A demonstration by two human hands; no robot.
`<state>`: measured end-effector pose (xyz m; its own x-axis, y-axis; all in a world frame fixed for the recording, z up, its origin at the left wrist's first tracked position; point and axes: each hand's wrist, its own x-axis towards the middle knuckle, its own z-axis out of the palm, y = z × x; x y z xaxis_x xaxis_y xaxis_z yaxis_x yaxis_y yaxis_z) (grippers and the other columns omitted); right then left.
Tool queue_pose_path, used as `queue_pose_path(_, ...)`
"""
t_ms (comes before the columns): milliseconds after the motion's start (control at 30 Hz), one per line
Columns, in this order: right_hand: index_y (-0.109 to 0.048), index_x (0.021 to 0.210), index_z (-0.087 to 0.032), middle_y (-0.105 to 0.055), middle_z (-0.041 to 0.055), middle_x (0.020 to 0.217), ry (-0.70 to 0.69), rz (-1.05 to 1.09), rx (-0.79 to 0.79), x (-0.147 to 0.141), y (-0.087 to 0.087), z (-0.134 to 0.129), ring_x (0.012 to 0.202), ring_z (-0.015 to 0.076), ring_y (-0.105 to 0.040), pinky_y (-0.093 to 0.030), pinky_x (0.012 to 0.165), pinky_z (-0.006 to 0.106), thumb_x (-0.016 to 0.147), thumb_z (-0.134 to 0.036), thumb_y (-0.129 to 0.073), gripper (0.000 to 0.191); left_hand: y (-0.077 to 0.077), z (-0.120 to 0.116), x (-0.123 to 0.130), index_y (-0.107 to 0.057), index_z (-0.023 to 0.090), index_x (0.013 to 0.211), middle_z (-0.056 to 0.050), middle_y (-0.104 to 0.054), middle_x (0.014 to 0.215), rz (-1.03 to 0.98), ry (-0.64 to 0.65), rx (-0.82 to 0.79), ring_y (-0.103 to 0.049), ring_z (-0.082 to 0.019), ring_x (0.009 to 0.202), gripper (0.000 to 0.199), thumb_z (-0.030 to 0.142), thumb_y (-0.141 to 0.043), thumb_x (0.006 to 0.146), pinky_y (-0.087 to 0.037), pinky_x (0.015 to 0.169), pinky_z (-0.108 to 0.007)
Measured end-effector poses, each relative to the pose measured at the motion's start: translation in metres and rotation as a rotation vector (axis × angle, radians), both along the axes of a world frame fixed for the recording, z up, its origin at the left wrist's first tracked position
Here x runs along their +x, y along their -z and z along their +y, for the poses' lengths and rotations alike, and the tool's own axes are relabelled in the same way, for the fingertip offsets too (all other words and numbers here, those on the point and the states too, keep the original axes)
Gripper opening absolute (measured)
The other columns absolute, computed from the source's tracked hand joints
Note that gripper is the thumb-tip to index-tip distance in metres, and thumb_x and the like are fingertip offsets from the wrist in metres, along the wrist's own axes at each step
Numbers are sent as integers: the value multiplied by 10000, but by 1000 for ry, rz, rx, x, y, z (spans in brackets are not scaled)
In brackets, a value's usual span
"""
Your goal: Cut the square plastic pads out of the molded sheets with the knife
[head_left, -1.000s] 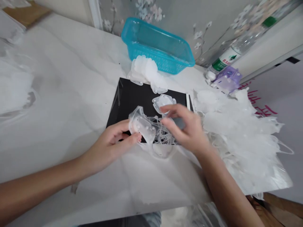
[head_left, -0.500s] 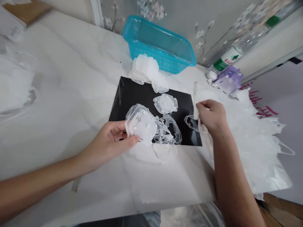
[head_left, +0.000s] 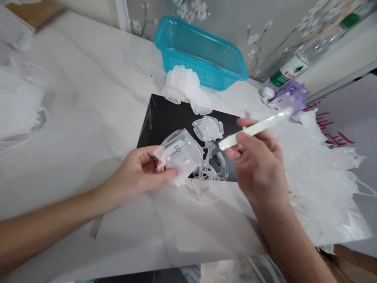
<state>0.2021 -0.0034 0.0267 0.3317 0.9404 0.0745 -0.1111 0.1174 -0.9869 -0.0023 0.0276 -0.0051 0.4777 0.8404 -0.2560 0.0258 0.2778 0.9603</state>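
Note:
Between the thumb and fingers of my left hand (head_left: 147,169) is a translucent plastic piece (head_left: 181,153) with small round bumps, tilted above the edge of a black mat (head_left: 165,114). My right hand (head_left: 259,157) grips a pale, flat stick (head_left: 256,129), held slanting up to the right. A similar translucent piece (head_left: 207,128) lies on the mat between the hands. Thin clear offcuts (head_left: 210,167) lie in a tangle just right of the held piece. Behind them, a fanned row of translucent pieces (head_left: 182,82) overlaps the mat's far edge.
A blue plastic basket (head_left: 203,55) stands at the back against the wall. Right of my right arm spreads a heap of clear plastic scraps (head_left: 321,181). A bottle (head_left: 290,70) and a purple packet (head_left: 290,94) sit behind it. More clear plastic (head_left: 20,102) lies at the left.
My right hand has moved left toward the held piece, turning the stick from upright to slanted. My left hand has tilted its plastic piece slightly.

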Motion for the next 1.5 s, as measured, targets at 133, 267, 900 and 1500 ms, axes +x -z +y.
queue_pose_path(133,-564,834,-254,-687,-63,597,-36,-104,153,-26,2,-25,416,121,-628,-527,387,205,814,-156,-592,104,-2,-1,2,-367,171,569,73,-438,561,-40,81,-69,-417,-42,510,364,201,-726,623,-380,484,-125)
queue_pose_path(267,-504,769,-247,-671,-77,562,-133,-117,140,-31,5,-36,335,117,-580,-466,302,192,814,-96,-556,165,-2,-1,3,-334,171,573,70,-438,585,-13,80,-64,-415,-37,525,406,226,-733,626,-378,494,-121)
queue_pose_path(900,-441,659,-231,-527,-72,477,-144,-891,379,-37,5,-37,371,61,-493,-352,339,177,697,-51,-537,208,-2,0,3,-351,177,558,56,-450,582,45,137,12,-434,-65,537,358,244,-688,657,-381,494,-159)
queue_pose_path(1500,-546,796,-236,-610,-55,549,-94,-533,228,-34,8,-35,386,87,-525,-411,359,196,724,-89,-544,164,3,1,1,-510,251,910,52,-611,754,32,-77,102,-562,-76,656,182,256,-647,790,-451,603,-150)
